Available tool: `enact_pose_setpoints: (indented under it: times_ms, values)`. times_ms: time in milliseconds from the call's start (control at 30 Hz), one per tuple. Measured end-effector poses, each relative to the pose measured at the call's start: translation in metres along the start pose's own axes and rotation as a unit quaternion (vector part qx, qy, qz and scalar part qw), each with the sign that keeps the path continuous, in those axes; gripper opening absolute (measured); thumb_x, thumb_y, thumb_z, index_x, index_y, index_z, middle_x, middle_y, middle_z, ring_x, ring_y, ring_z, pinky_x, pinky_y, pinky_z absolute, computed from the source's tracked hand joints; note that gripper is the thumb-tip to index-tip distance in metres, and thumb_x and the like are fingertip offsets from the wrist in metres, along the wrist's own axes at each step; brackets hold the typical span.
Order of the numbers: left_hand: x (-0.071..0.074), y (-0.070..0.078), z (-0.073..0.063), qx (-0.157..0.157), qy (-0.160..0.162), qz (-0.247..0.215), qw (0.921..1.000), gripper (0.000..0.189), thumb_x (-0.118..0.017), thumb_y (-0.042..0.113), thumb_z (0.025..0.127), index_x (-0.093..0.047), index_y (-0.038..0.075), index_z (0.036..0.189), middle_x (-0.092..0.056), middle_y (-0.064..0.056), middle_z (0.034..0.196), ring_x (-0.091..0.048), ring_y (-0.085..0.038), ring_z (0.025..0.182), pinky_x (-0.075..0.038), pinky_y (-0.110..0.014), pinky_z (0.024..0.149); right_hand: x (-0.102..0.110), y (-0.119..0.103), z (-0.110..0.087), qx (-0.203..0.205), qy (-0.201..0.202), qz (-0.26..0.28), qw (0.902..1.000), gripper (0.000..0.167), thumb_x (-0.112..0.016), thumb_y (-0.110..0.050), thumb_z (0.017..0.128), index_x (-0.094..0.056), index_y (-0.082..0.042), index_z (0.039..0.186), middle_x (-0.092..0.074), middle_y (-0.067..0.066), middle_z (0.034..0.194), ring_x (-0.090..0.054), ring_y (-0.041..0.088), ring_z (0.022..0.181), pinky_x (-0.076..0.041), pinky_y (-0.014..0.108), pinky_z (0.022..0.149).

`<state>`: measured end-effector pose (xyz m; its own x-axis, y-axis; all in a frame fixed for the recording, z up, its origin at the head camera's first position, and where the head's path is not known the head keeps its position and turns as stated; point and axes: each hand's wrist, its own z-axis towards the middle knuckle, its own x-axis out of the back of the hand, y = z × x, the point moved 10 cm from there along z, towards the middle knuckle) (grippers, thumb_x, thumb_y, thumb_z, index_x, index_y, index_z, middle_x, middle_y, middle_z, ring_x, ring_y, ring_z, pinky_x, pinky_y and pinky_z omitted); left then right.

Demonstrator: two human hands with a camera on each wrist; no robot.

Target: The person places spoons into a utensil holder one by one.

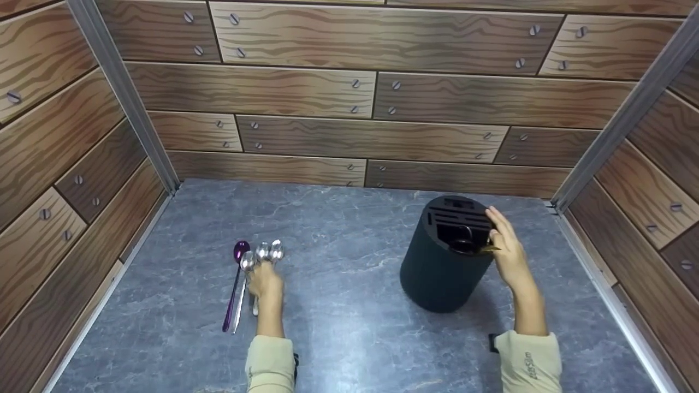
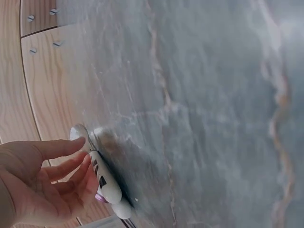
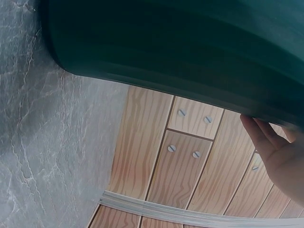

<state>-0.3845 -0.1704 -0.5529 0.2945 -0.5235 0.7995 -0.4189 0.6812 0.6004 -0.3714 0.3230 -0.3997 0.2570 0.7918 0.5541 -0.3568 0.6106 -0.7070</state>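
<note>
While R hand [image 1: 512, 263] (fingers ext.) touches holder [image 1: 443, 278], L hand [image 1: 266, 284] at spoons [image 1: 262, 251]; can't tell grip.

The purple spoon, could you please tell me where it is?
In the head view, the purple spoon lies on the grey tabletop at the left, just left of the silver spoons at the left hand.

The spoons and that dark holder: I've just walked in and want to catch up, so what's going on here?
A person is working with both hands at the table. Their left hand is down at the silver spoons, beside a purple spoon; whether it grips any is unclear. Their right hand touches the holder near its top, over on the right. Something gold shows at the holder's opening, by that hand.
</note>
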Motion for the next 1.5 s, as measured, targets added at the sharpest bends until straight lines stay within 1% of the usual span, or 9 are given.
enact_pose_setpoints:
  times_ms: [300, 500, 600, 633, 767, 1033, 1133, 1333, 1500]
  values:
    - [0.0, 0.001, 0.0, -0.002, 0.023, 0.038, 0.999, 0.014, -0.053, -0.004, 0.082, -0.064, -0.007, 0.091, -0.061, -0.028, 0.094, -0.058, -0.041, 0.088, -0.048, -0.049, 0.069, 0.0, -0.002, 0.001, 0.001, 0.005, 0.001, 1.0, 0.041, -0.031, -0.01, 0.098, -0.04, 0.001, 0.136, -0.032, 0.011, 0.144, -0.025, 0.027, 0.131, -0.02, 0.041, 0.104]
    - [-0.004, 0.004, 0.001, 0.015, 0.013, 0.06, 0.998, 0.016, -0.049, -0.002, 0.085, -0.064, -0.007, 0.086, -0.062, -0.027, 0.09, -0.059, -0.039, 0.083, -0.048, -0.046, 0.067, 0.001, -0.002, 0.0, 0.0, 0.007, -0.002, 1.0, 0.04, -0.031, -0.01, 0.098, -0.04, 0.001, 0.136, -0.032, 0.011, 0.144, -0.026, 0.027, 0.131, -0.02, 0.039, 0.104]
    - [-0.016, -0.002, 0.01, 0.023, 0.019, 0.057, 0.9979, 0.019, -0.046, -0.002, 0.087, -0.064, -0.007, 0.086, -0.062, -0.027, 0.091, -0.058, -0.04, 0.084, -0.047, -0.048, 0.068, 0.001, -0.001, 0.0, -0.002, 0.006, -0.002, 1.0, 0.04, -0.031, -0.011, 0.098, -0.04, 0.001, 0.136, -0.032, 0.01, 0.144, -0.025, 0.026, 0.131, -0.02, 0.039, 0.104]
    - [-0.025, -0.008, 0.018, 0.021, 0.036, 0.059, 0.9974, 0.02, -0.045, -0.002, 0.086, -0.065, -0.005, 0.084, -0.062, -0.027, 0.088, -0.058, -0.04, 0.082, -0.047, -0.048, 0.065, 0.001, 0.0, 0.0, -0.002, 0.004, -0.002, 1.0, 0.041, -0.031, -0.011, 0.098, -0.04, 0.0, 0.136, -0.032, 0.01, 0.144, -0.025, 0.026, 0.131, -0.02, 0.04, 0.104]
    - [-0.058, -0.025, 0.04, 0.02, 0.023, 0.066, 0.9974, 0.024, -0.043, 0.0, 0.089, -0.066, -0.003, 0.087, -0.063, -0.026, 0.092, -0.059, -0.042, 0.084, -0.047, -0.05, 0.066, 0.001, 0.0, 0.0, -0.002, 0.0, -0.001, 1.0, 0.041, -0.031, -0.011, 0.098, -0.039, 0.0, 0.137, -0.031, 0.01, 0.145, -0.024, 0.028, 0.131, -0.019, 0.044, 0.104]
    - [-0.083, -0.036, 0.055, 0.002, 0.026, 0.077, 0.9967, 0.028, -0.041, 0.003, 0.089, -0.068, -0.001, 0.085, -0.064, -0.025, 0.088, -0.061, -0.043, 0.078, -0.047, -0.05, 0.062, 0.0, -0.003, 0.0, 0.003, 0.0, 0.004, 1.0, 0.04, -0.031, -0.009, 0.098, -0.039, 0.002, 0.136, -0.031, 0.014, 0.144, -0.024, 0.03, 0.131, -0.019, 0.045, 0.105]
    - [-0.073, -0.028, 0.048, 0.002, 0.029, 0.068, 0.9973, 0.027, -0.041, 0.002, 0.088, -0.067, -0.002, 0.083, -0.064, -0.026, 0.087, -0.06, -0.044, 0.078, -0.047, -0.051, 0.062, 0.0, -0.003, 0.0, 0.001, 0.0, 0.003, 1.0, 0.04, -0.031, -0.009, 0.098, -0.039, 0.002, 0.136, -0.031, 0.013, 0.144, -0.024, 0.029, 0.131, -0.018, 0.042, 0.105]
    - [-0.023, 0.004, 0.004, 0.009, -0.018, 0.04, 0.999, 0.024, -0.042, 0.001, 0.09, -0.065, -0.007, 0.087, -0.063, -0.027, 0.092, -0.061, -0.043, 0.084, -0.048, -0.05, 0.069, 0.0, -0.002, 0.0, -0.001, 0.001, 0.0, 1.0, 0.04, -0.031, -0.009, 0.097, -0.039, 0.002, 0.136, -0.032, 0.013, 0.144, -0.024, 0.029, 0.131, -0.019, 0.039, 0.104]
    - [-0.004, 0.02, -0.013, -0.023, -0.003, 0.035, 0.9991, 0.024, -0.043, 0.0, 0.088, -0.064, -0.008, 0.084, -0.063, -0.028, 0.088, -0.061, -0.043, 0.079, -0.049, -0.049, 0.066, 0.0, -0.001, 0.0, -0.003, 0.0, -0.004, 1.0, 0.041, -0.03, -0.01, 0.098, -0.039, 0.002, 0.136, -0.031, 0.012, 0.144, -0.024, 0.029, 0.131, -0.018, 0.046, 0.105]
